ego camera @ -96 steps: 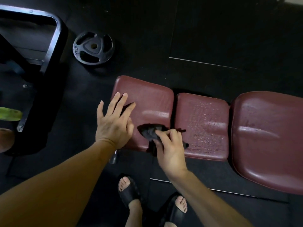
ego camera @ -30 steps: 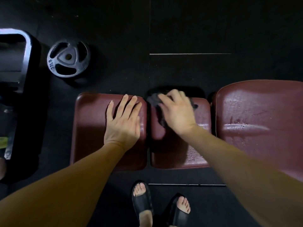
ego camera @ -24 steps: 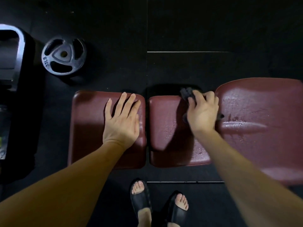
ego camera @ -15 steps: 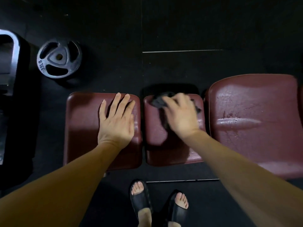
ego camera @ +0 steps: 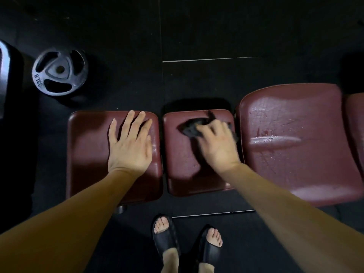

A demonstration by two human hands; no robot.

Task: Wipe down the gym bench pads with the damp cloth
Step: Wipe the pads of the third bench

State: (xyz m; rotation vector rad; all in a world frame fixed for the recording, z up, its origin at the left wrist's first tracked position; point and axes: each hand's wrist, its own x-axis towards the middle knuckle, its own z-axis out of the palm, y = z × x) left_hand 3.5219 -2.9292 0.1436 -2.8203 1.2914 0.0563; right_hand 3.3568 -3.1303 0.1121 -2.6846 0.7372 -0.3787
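Three maroon bench pads lie in a row below me. My left hand (ego camera: 131,143) rests flat, fingers spread, on the left pad (ego camera: 88,154). On the middle pad (ego camera: 181,170), my right hand (ego camera: 217,143) presses a dark damp cloth (ego camera: 190,128) against the far half; the hand is motion-blurred and covers most of the cloth. The large right pad (ego camera: 295,142) shines with wet streaks and droplets. A sliver of another pad (ego camera: 356,123) shows at the right edge.
A black weight plate (ego camera: 59,72) lies on the dark rubber floor beyond the left pad. A black machine frame (ego camera: 7,79) stands at the far left. My feet in black slides (ego camera: 167,236) stand just in front of the bench.
Over the last second my right hand swept the cloth right, then back left across the middle pad's far half. My left hand stayed flat on the left pad.
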